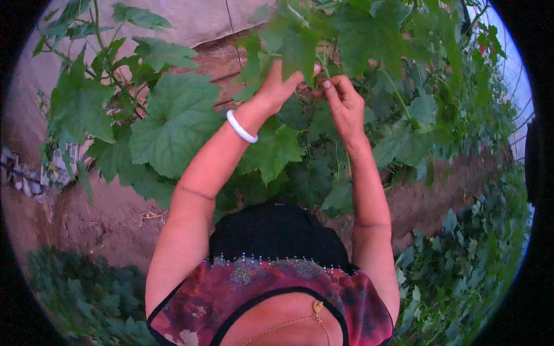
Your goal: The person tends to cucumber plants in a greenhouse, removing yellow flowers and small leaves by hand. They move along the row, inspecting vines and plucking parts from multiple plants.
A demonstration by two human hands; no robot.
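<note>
Both hands are raised among the lobed leaves of a climbing plant at the top middle. My right hand (pixel 346 101) pinches a thin green plant stem (pixel 324 65) between thumb and fingers. Close beside it on the left is my left hand (pixel 281 86), its fingers partly behind a blurred green leaf (pixel 298 47); whether they grip the stem cannot be told. A white bangle (pixel 241 126) circles the left wrist. Below that wrist hangs a broad leaf (pixel 275 151).
Large leaves (pixel 175 123) spread to the left of the left forearm. A pale sheet (pixel 186 19) stands behind the plants. Bare soil (pixel 117 220) runs between this row and low leafy plants (pixel 458 259) at the lower right. Whitish debris (pixel 60 166) lies at far left.
</note>
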